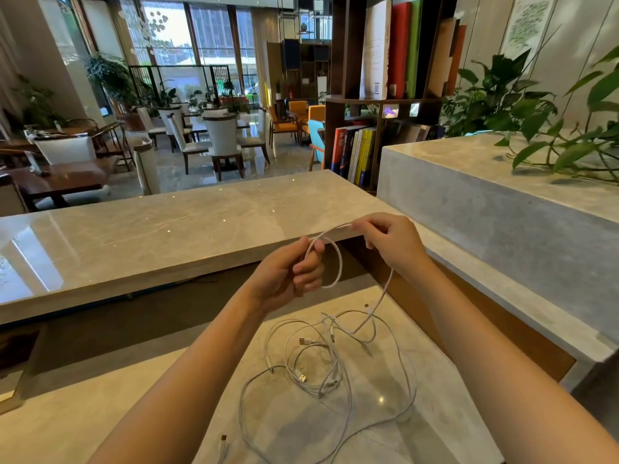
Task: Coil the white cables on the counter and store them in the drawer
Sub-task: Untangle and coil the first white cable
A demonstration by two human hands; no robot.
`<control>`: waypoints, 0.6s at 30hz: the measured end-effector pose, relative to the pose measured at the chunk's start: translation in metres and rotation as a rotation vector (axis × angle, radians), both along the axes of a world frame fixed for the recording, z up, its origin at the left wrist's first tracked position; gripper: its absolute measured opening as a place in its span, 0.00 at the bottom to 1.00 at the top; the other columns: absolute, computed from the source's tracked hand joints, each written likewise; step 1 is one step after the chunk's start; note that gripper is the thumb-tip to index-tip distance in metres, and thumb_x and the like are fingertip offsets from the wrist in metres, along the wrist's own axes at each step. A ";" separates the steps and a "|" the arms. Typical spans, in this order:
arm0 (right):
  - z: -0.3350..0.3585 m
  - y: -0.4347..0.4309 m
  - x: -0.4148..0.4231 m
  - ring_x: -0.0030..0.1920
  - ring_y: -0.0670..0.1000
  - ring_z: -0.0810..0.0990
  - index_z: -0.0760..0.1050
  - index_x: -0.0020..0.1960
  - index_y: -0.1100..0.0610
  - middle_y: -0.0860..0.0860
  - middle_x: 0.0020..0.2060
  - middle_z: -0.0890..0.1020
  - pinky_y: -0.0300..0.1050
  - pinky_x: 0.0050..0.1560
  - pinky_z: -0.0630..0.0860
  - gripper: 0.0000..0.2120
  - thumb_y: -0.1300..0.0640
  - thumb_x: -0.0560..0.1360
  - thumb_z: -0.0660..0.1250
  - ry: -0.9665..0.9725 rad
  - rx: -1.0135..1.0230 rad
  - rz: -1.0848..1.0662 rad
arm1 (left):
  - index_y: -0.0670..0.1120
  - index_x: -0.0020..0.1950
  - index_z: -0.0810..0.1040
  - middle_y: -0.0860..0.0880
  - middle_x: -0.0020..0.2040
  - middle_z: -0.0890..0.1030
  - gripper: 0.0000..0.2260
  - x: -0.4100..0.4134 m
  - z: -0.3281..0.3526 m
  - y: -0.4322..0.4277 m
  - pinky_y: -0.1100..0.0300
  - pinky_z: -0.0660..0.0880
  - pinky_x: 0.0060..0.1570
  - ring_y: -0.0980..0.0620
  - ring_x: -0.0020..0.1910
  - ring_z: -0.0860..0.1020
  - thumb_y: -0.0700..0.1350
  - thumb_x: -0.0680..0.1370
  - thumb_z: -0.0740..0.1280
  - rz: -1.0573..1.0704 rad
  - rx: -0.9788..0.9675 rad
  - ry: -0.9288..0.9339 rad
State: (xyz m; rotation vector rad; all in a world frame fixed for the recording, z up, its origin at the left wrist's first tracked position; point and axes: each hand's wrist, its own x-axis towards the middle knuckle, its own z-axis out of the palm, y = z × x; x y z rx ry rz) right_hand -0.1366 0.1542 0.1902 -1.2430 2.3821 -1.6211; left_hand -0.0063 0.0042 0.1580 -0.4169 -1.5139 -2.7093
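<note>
A tangle of several white cables (321, 366) with USB plugs lies on the lower marble counter (100, 413) below my hands. One white cable (339, 262) is lifted above the pile. My left hand (294, 272) is closed around a small loop of it. My right hand (390, 244) pinches the same cable a little higher and to the right. From there the cable hangs down to the pile. No drawer is in view.
A raised marble ledge (150, 239) runs across in front of the lower counter. A higher stone block (485, 202) with a trailing green plant (552, 142) stands at the right. A bookshelf (385, 95) and dining chairs are beyond.
</note>
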 end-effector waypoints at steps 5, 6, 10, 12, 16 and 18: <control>-0.053 0.004 0.009 0.23 0.39 0.69 0.79 0.46 0.55 0.49 0.29 0.75 0.32 0.25 0.65 0.15 0.52 0.81 0.56 -0.349 0.034 0.191 | 0.42 0.54 0.77 0.53 0.28 0.69 0.15 0.001 0.006 0.000 0.66 0.62 0.28 0.58 0.24 0.64 0.47 0.81 0.52 -0.026 0.280 0.076; -0.069 0.004 0.013 0.24 0.41 0.68 0.79 0.47 0.56 0.49 0.29 0.75 0.33 0.24 0.65 0.15 0.52 0.81 0.55 -0.410 0.065 0.202 | 0.41 0.56 0.76 0.53 0.29 0.69 0.15 0.001 0.008 0.000 0.66 0.63 0.28 0.58 0.25 0.66 0.46 0.81 0.52 0.000 0.320 0.093; -0.108 0.002 0.029 0.26 0.45 0.70 0.79 0.46 0.58 0.48 0.28 0.75 0.39 0.29 0.68 0.18 0.52 0.81 0.53 -0.327 0.317 0.178 | 0.42 0.65 0.70 0.52 0.31 0.70 0.15 0.003 0.017 -0.007 0.66 0.66 0.30 0.58 0.27 0.67 0.43 0.80 0.53 0.283 0.209 0.085; -0.100 -0.002 0.039 0.32 0.46 0.75 0.79 0.48 0.57 0.47 0.31 0.77 0.43 0.36 0.71 0.17 0.51 0.81 0.54 -0.048 0.503 0.238 | 0.46 0.69 0.66 0.50 0.34 0.75 0.16 0.004 0.016 -0.010 0.66 0.71 0.33 0.57 0.30 0.72 0.43 0.82 0.52 0.412 -0.049 0.042; -0.041 -0.007 0.056 0.39 0.48 0.78 0.78 0.49 0.53 0.49 0.40 0.81 0.46 0.41 0.75 0.10 0.50 0.78 0.61 0.380 0.500 0.266 | 0.52 0.70 0.64 0.49 0.38 0.78 0.16 0.004 0.004 -0.005 0.63 0.74 0.42 0.57 0.35 0.78 0.45 0.83 0.52 0.651 -0.854 -0.134; -0.009 -0.004 0.054 0.41 0.46 0.79 0.79 0.50 0.51 0.47 0.42 0.82 0.43 0.43 0.76 0.08 0.50 0.76 0.64 0.473 0.363 0.222 | 0.50 0.66 0.71 0.49 0.37 0.78 0.14 0.007 0.000 -0.006 0.60 0.74 0.42 0.56 0.34 0.77 0.46 0.82 0.53 0.649 -1.006 -0.191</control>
